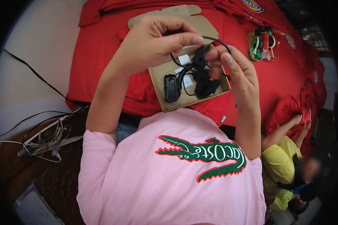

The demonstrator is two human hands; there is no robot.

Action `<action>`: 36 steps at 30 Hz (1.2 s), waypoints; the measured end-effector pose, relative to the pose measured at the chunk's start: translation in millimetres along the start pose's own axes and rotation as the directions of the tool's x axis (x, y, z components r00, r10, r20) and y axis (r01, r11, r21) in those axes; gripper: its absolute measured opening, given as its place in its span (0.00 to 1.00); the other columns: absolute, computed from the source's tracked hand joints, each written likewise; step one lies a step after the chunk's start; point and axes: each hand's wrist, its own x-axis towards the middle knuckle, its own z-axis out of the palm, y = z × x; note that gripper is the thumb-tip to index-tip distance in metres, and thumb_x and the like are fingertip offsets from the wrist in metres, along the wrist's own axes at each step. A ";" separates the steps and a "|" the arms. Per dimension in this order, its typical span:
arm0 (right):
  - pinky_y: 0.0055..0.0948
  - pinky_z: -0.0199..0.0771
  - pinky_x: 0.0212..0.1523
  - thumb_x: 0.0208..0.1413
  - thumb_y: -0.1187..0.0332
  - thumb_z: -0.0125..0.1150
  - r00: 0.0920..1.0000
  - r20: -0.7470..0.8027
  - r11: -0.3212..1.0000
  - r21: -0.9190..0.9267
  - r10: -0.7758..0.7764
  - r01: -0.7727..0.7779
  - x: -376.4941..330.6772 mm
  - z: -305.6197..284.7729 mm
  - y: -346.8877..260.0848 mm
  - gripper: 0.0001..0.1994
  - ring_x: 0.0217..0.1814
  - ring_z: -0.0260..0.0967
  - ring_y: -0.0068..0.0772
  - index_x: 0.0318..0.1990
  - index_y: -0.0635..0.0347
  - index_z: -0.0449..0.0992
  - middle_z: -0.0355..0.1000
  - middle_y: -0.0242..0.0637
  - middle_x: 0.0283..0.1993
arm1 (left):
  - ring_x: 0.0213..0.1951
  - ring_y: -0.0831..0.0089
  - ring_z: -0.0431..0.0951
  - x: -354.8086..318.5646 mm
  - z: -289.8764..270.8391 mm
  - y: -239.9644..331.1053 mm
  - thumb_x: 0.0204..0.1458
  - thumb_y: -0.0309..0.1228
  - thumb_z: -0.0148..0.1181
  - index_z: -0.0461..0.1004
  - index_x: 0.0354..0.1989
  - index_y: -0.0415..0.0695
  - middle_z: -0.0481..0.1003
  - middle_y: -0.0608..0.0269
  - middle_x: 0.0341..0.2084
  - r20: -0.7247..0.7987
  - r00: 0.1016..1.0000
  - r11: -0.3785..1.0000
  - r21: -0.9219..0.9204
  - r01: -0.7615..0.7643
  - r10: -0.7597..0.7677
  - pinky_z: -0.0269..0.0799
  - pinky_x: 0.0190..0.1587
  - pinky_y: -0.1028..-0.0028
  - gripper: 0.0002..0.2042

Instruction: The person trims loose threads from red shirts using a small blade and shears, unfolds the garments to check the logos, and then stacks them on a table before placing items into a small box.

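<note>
A thin black cable (218,40) arcs between my hands above an open cardboard box (159,98). My left hand (165,35) pinches one part of it between thumb and forefinger. At the other end of the arc my right hand (239,71) has curled fingers closed on the cable; some fingertips are blurred. Inside the box lie a black oblong device (171,88), a dark bundle (206,85) that I cannot make out, a black angular piece (199,58), looped black cable and white paper labels (184,59). My left hand partly covers the raised lid (201,24).
Red cloth (244,97) covers the surface under the box. A small container with green and red items and a tape roll (271,41) stands at far right. Bundled cords (45,140) lie at left. A person in yellow (283,155) handles red cloth at right.
</note>
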 end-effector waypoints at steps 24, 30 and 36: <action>0.23 0.43 0.21 0.76 0.64 0.44 0.773 -0.568 0.958 -0.205 -0.282 0.199 -268.9 -139.4 -116.1 0.20 0.15 0.38 0.13 0.56 0.79 0.71 0.47 0.18 0.17 | 0.25 0.70 0.74 20.9 64.1 -143.3 0.60 0.35 0.62 0.81 0.37 0.38 0.75 0.59 0.21 0.202 0.929 0.789 0.600 0.133 -0.311 0.67 0.30 0.67 0.11; 0.21 0.42 0.21 0.76 0.64 0.44 0.660 -0.692 0.954 -0.254 -0.292 0.157 -304.2 -134.7 -119.3 0.20 0.16 0.36 0.12 0.56 0.79 0.70 0.47 0.18 0.17 | 0.21 0.89 0.54 50.0 48.7 -16.4 0.71 0.38 0.50 0.78 0.42 0.38 0.58 0.79 0.18 0.348 0.900 0.965 0.121 0.234 -0.262 0.51 0.25 0.80 0.16; 0.20 0.39 0.21 0.76 0.64 0.46 0.641 -0.711 0.955 -0.260 -0.289 0.142 -320.8 -138.1 -109.1 0.20 0.16 0.37 0.11 0.57 0.78 0.71 0.46 0.17 0.16 | 0.18 0.87 0.51 85.7 19.0 68.3 0.73 0.40 0.44 0.78 0.49 0.33 0.53 0.78 0.15 0.309 0.951 0.998 0.064 -0.010 -0.011 0.53 0.25 0.80 0.21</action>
